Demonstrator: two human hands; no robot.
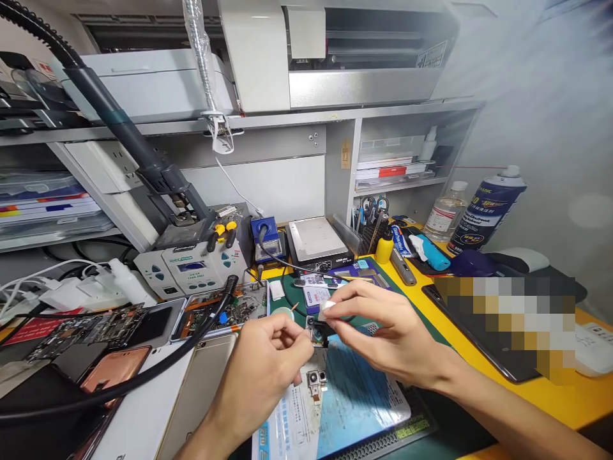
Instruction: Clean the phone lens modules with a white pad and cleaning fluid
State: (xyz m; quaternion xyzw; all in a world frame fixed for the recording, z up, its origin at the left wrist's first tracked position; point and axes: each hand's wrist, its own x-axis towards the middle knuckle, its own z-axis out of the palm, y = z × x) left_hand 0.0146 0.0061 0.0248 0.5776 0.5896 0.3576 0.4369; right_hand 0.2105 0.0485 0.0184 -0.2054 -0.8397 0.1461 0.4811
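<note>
My left hand (268,364) is closed, pinching the edge of a small dark phone part with a round lens-like piece (317,333). My right hand (390,326) pinches a small white wad (326,308) between thumb and fingertips, close to the top of that part. What the wad is made of is too small to tell. Below the hands, a phone camera module (315,381) with a short flex connector lies on a blue-and-white sheet (368,396). Partly hidden behind my left fingers is a small round pale container (286,312).
A tray of small parts (244,306) lies to the left, with a black hose (191,348) crossing in front. Phones and circuit boards (90,332) crowd the left side. Behind stand a grey rework station (191,268) and a heating plate (318,239). At right are a spray can (486,211) and a dark phone (469,332).
</note>
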